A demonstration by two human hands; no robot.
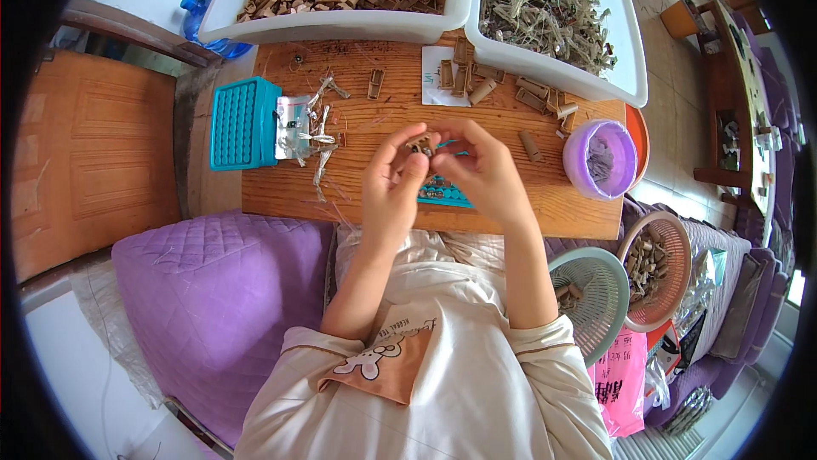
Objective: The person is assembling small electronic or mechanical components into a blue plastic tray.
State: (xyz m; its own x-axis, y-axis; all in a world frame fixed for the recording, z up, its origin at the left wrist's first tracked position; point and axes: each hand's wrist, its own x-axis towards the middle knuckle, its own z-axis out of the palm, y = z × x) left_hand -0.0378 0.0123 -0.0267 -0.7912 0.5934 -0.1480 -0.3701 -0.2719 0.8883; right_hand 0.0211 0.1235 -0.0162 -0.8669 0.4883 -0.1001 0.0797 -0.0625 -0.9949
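Above the near part of the wooden table, a small brown plastic casing (421,145) is pinched between the fingertips of my left hand (393,179) and my right hand (483,169). Something small and dark shows in the casing's opening, too small to name. Under my hands lies a teal tray (444,194) with small parts in it, partly hidden by my fingers. To the left, clear-wire bundles (320,138) lie beside a teal ridged basket (245,124). Loose brown casings (532,147) are scattered to the right, some of them on a white paper (434,96).
At the far side stand a white bin (340,32) of brown casings and another white bin (557,68) of wire bundles. A purple bucket (584,179) with grey parts sits at the table's right edge. Two baskets, green (619,307) and pink (683,277), stand right of my lap.
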